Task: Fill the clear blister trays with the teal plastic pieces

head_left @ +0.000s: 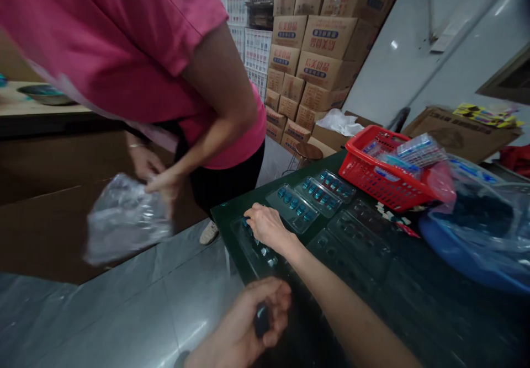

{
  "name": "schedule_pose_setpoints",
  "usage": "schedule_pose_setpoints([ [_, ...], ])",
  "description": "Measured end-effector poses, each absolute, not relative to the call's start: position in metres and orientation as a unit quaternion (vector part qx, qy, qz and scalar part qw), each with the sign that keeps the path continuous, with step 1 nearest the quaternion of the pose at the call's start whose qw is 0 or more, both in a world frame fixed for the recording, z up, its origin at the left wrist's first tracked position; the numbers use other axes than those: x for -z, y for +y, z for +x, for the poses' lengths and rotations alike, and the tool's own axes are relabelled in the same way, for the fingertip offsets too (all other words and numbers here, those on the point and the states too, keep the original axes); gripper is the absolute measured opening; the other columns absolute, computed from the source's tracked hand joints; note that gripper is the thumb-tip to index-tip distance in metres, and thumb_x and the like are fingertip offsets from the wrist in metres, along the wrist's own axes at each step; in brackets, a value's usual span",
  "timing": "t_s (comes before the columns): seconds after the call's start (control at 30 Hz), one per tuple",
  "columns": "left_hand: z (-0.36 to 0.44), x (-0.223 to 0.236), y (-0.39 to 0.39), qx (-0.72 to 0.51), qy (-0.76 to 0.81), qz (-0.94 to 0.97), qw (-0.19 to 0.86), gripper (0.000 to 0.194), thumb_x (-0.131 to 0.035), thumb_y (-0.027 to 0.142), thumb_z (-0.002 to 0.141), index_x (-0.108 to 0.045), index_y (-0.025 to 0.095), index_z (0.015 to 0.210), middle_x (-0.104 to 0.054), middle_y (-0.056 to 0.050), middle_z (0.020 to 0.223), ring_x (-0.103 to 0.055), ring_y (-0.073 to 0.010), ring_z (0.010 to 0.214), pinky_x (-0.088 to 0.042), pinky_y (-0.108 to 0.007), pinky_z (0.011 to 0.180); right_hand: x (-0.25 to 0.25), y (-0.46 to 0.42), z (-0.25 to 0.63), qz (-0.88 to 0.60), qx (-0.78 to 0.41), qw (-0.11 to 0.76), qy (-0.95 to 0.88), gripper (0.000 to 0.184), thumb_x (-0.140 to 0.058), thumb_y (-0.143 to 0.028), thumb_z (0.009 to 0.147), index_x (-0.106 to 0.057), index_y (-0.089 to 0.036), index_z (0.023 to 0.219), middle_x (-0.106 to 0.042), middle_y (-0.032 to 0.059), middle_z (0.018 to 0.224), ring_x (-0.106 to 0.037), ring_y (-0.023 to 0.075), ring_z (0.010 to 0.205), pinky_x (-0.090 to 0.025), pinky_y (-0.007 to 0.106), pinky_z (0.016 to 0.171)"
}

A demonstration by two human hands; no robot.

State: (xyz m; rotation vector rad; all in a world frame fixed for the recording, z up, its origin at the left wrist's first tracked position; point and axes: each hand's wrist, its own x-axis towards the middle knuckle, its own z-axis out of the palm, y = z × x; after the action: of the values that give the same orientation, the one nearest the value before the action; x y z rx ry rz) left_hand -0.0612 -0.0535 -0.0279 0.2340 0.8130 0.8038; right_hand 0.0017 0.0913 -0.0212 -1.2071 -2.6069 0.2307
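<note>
My right hand [267, 225] reaches over the nearest clear plastic tray [248, 246] at the table's left corner. Its fingers are pinched downward at a small blue piece [245, 222], partly hidden beneath the fingertips. Closer to me, my left hand [252, 315] is palm up with curled fingers, and a dark shape inside the palm is too dim to name. Beyond my right hand, a clear tray [275, 198] holds a row of shiny blue pieces [295, 203]. Two similar filled trays [318, 193] [336, 183] lie farther along.
Clear trays without blue pieces [358, 235] lie on the dark green table [232, 208]. A red basket [372, 172] of packets and a blue basin [459, 252] under plastic stand right. At left, a person in pink [136, 53] handles a clear bag [128, 219]. Cartons [323, 37] are stacked behind.
</note>
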Motion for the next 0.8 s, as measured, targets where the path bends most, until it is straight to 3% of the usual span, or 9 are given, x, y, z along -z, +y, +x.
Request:
schedule_pose_setpoints([
  [0.2,-0.070,0.021,-0.043,-0.400,0.351,0.068,0.844,0.023,-0.057,0.030,0.071,-0.059,0.009,0.081,-0.051,-0.002,0.066,-0.048,-0.0068,0.048,-0.022,-0.014,0.033,0.020,0.089,-0.002,-0.416,-0.081,0.127,-0.897,0.020,-0.041,-0.017,0.082,-0.060,-0.018,0.081,-0.055,0.0049,0.079,-0.055,0.0159,0.071,-0.038,0.025,0.062],
  [0.3,-0.079,0.012,-0.031,-0.443,0.292,0.027,0.847,0.020,-0.053,0.029,0.074,-0.057,0.010,0.079,-0.050,-0.001,0.062,-0.047,-0.0064,0.045,-0.027,-0.014,0.032,0.013,0.087,0.004,-0.428,-0.082,0.152,-0.887,0.021,-0.042,-0.019,0.081,-0.056,-0.018,0.097,-0.055,0.0056,0.083,-0.055,0.0169,0.076,-0.039,0.025,0.065],
  [0.4,-0.089,0.001,-0.018,-0.504,0.269,0.000,0.821,0.020,-0.051,0.027,0.076,-0.057,0.009,0.078,-0.054,-0.004,0.064,-0.053,-0.0100,0.052,-0.040,-0.018,0.039,-0.002,0.075,0.022,-0.454,-0.090,0.230,-0.856,0.035,-0.039,-0.019,0.083,-0.040,-0.017,0.119,-0.054,0.0072,0.093,-0.053,0.0168,0.082,-0.040,0.026,0.070],
  [0.53,-0.091,-0.004,-0.005,-0.535,0.274,-0.042,0.798,0.019,-0.049,0.024,0.077,-0.057,0.007,0.080,-0.058,-0.009,0.070,-0.059,-0.0170,0.067,-0.048,-0.021,0.047,-0.024,0.032,0.049,-0.445,-0.158,0.378,-0.796,0.025,-0.035,-0.017,0.085,-0.050,-0.018,0.106,-0.055,0.0049,0.087,-0.053,0.0146,0.079,-0.039,0.024,0.071],
  [0.67,-0.078,0.003,-0.001,-0.563,0.296,-0.034,0.771,0.016,-0.052,0.020,0.075,-0.059,0.007,0.080,-0.062,-0.008,0.072,-0.060,-0.0165,0.070,-0.051,-0.025,0.058,-0.029,-0.014,0.054,-0.426,-0.215,0.321,-0.818,0.015,-0.044,-0.017,0.080,-0.055,-0.022,0.090,-0.057,0.0016,0.082,-0.052,0.0140,0.076,-0.039,0.023,0.068],
  [0.8,-0.064,0.006,-0.003,-0.565,0.319,-0.018,0.760,0.014,-0.056,0.021,0.073,-0.061,0.009,0.077,-0.064,-0.009,0.077,-0.061,-0.0196,0.077,-0.049,-0.032,0.072,-0.017,-0.027,0.045,-0.469,-0.195,0.276,-0.816,0.014,-0.055,-0.017,0.072,-0.056,-0.022,0.085,-0.057,0.0011,0.080,-0.052,0.0165,0.076,-0.038,0.026,0.065],
])
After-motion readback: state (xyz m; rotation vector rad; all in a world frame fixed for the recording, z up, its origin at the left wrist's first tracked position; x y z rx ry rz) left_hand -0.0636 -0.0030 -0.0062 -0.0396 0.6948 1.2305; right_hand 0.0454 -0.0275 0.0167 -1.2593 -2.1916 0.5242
